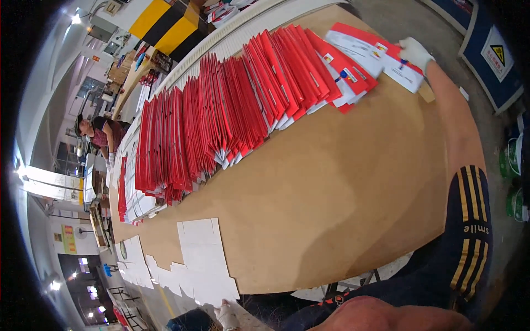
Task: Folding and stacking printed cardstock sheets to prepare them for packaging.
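Right gloved hand point(415, 53) upper right, pinching top red-and-white carton blank point(381, 58) of fanned row point(232, 116). Left gloved hand point(227, 315) bottom centre, grip unclear. Risk: tugging could topple neighbours.

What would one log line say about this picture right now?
right hand: gloved, on red-and-white flat cartons | left hand: gloved, at white cardboard blank | brown table: long overlapping carton row

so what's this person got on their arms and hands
A white work glove covers the right hand; the forearm is bare. The upper arm has a short dark navy sleeve with yellow stripes. The left hand at the lower edge also wears a white glove.
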Tool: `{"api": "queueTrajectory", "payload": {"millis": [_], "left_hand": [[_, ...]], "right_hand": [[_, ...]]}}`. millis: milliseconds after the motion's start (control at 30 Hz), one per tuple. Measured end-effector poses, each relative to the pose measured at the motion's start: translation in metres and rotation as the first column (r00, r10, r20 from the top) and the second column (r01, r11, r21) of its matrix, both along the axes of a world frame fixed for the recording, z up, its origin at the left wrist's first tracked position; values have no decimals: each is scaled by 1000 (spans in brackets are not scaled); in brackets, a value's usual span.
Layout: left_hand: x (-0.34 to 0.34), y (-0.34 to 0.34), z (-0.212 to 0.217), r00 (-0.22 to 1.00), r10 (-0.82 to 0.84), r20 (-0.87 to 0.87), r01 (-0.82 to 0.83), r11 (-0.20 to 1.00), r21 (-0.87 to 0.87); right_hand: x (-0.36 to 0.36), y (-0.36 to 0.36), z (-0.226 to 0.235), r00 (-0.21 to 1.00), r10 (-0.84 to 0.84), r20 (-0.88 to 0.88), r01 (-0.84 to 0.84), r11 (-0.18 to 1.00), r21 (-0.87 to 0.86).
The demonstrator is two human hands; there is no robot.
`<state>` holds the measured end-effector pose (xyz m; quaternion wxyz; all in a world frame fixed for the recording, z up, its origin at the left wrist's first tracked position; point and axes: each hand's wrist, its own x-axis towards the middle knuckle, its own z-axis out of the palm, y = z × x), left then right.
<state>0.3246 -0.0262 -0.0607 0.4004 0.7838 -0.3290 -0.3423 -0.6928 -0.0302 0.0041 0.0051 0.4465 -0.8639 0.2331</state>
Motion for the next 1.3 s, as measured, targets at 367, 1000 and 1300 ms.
{"api": "queueTrajectory", "payload": {"millis": [367, 1000, 1300], "left_hand": [[-57, 31, 72, 927, -49, -373, 32, 998, -52], [-207, 98, 143, 131, -502, 855, 981, 190, -39], [-240, 8, 71, -112, -710, 695, 949, -284, -137]], "right_hand": [[142, -94, -21, 1000, -2, -30, -3, 985, -171], [505, 195, 44, 665, 746, 44, -737, 664, -127], [441, 264, 12, 812, 541, 219, -517, 841, -162]]}}
